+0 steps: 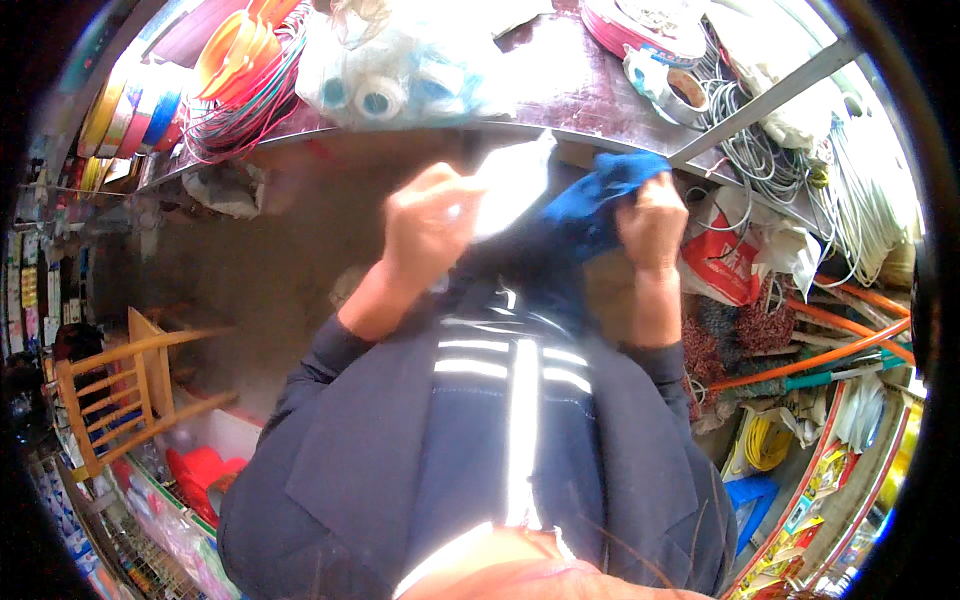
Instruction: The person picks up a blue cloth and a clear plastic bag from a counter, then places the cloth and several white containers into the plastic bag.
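Note:
My left hand [431, 214] is closed in a fist in front of my chest, gripping a bright white piece of material [514, 184], perhaps cloth or plastic; glare hides its details. To its right, my right hand [654, 214] grips a bunched blue cloth [600, 199] near its upper right end. The cloth hangs down between the two hands, and its lower part blurs into shadow above my dark striped top. Whether the white piece and the blue cloth are joined, I cannot tell.
A dark red table [551, 67] across the front bears a clear bag of rolls [390, 90], orange plastic scoops [236, 52] and coiled grey cable [757, 150]. A wooden chair [142, 382] stands at the left. Orange poles [817, 360] and stocked shelves [810, 517] are at the right.

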Demonstrator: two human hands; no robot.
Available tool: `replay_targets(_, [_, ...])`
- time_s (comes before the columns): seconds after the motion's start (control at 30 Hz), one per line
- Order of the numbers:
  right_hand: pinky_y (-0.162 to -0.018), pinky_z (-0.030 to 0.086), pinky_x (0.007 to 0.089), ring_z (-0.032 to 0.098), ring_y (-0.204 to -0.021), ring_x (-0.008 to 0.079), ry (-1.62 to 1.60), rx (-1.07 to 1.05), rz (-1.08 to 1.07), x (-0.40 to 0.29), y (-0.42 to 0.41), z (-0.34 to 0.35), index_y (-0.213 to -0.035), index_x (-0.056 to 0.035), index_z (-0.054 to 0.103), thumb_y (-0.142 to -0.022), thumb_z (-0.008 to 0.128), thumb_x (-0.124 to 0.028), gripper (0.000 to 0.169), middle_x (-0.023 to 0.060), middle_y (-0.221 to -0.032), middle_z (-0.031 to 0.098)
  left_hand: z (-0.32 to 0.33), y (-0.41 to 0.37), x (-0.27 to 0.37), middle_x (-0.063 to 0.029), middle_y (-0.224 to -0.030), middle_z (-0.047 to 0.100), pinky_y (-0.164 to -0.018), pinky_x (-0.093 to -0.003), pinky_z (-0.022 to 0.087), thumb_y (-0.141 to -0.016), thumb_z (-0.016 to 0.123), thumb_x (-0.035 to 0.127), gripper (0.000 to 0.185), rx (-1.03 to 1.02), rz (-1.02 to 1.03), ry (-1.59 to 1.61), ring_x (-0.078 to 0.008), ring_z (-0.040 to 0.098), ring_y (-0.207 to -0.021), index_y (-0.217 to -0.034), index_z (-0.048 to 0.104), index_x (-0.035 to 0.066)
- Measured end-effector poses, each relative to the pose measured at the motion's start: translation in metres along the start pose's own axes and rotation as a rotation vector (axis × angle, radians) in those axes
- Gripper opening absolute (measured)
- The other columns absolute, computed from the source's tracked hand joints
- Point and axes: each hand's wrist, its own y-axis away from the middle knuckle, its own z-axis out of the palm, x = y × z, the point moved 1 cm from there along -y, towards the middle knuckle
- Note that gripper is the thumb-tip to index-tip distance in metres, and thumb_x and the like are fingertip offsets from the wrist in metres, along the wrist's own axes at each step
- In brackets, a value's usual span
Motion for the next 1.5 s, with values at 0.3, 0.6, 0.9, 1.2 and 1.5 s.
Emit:
replay_targets(0.3, [-0.069, 0.048, 0.0229, 0.058, -0.077, 0.0077, -1.034, -0.218, 0.620, -0.029, 0.006, -0.016, -0.093, 0.0000, 0.066, -0.082, 0.064, -0.004, 0.013, 0.0021, -0.086, 0.065, 0.000, 0.002, 0.009, -0.0043, -0.066, 0.056, -0.052, -0.0245, 0.043, -0.067, 0.071, -0.009, 0.019, 0.025, 0.188, -0.123, -0.0146, 0.056, -0.059, -0.078, 0.072, 0.007])
replay_targets(0.6, [-0.068, 0.050, 0.0218, 0.059, -0.077, 0.0074, -1.428, -0.443, 0.849, -0.093, 0.009, 0.019, -0.100, -0.0001, 0.066, -0.083, 0.068, -0.010, 0.020, 0.0014, -0.087, 0.066, 0.014, 0.009, 0.011, -0.0034, -0.068, 0.053, -0.045, -0.0274, 0.044, -0.063, 0.072, -0.002, 0.016, -0.005, 0.437, -0.325, -0.0173, 0.056, -0.051, -0.072, 0.066, 0.011])
replay_targets(0.9, [-0.063, 0.050, 0.0250, 0.062, -0.071, 0.0126, -1.433, -0.014, 0.706, -0.070, 0.016, 0.036, -0.098, 0.0006, 0.066, -0.087, 0.057, -0.006, 0.016, 0.0044, -0.085, 0.066, 0.019, 0.012, 0.010, -0.0004, -0.068, 0.054, -0.044, -0.0271, 0.044, -0.063, 0.073, 0.003, 0.018, -0.016, 0.551, -0.337, -0.0141, 0.056, -0.051, -0.077, 0.071, 0.015])
replay_targets(1.2, [-0.061, 0.045, 0.0235, 0.053, -0.067, 0.0099, -1.414, 0.032, 0.832, -0.014, 0.000, 0.007, -0.097, -0.0089, 0.059, -0.092, 0.055, -0.018, 0.011, 0.0004, -0.079, 0.055, 0.015, 0.017, 0.009, -0.0007, -0.067, 0.056, -0.043, -0.0262, 0.044, -0.062, 0.073, 0.002, 0.020, -0.008, 0.544, -0.343, -0.0134, 0.056, -0.051, -0.077, 0.071, 0.015])
replay_targets(1.5, [-0.067, 0.047, 0.0218, 0.056, -0.073, 0.0058, -1.163, -0.430, 0.623, -0.079, 0.027, 0.029, -0.095, 0.0002, 0.067, -0.083, 0.068, -0.013, 0.018, -0.0004, -0.083, 0.065, 0.022, 0.017, 0.011, -0.0011, -0.067, 0.055, -0.044, -0.0281, 0.044, -0.064, 0.070, 0.004, 0.011, -0.103, 0.532, -0.349, -0.0155, 0.057, -0.052, -0.068, 0.065, 0.011])
